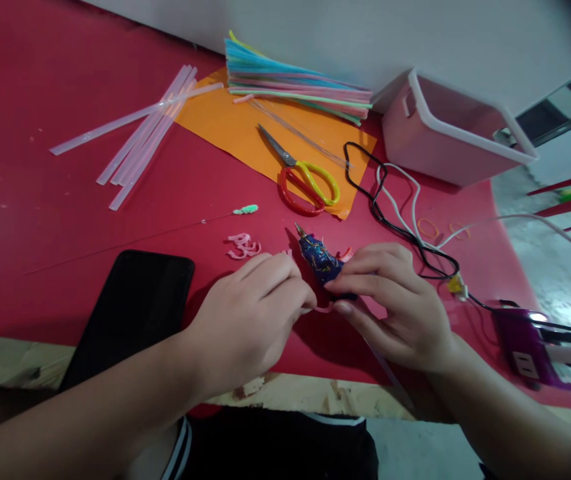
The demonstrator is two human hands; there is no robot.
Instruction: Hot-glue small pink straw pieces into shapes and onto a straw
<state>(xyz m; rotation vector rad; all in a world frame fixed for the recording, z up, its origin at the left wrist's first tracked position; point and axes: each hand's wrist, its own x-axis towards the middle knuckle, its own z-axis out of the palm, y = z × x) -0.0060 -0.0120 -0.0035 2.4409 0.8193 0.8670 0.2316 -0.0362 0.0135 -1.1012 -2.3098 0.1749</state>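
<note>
My left hand (260,317) is closed near the table's front, its fingertips pinching a thin pink strip (323,309). The strip runs across to the fingertips of my right hand (398,307). Those fingers are also closed around a dark blue, patterned glue gun (319,259), whose metal nozzle points up and left. A translucent glue stick (390,373) shows below my right hand. Several curled pink pieces (243,246) lie just beyond my left hand. A thin wire with a fuzzy green tip (246,209) rests farther back. My fingers hide part of the strip and the glue gun's grip.
Scissors (295,167) lie on orange paper (215,123), before a bundle of pipe cleaners (295,80). Several glue sticks (150,133) are at back left, a black phone (135,307) at front left. Right: a pink bin (430,147), black cable (390,227) and purple power strip (525,347).
</note>
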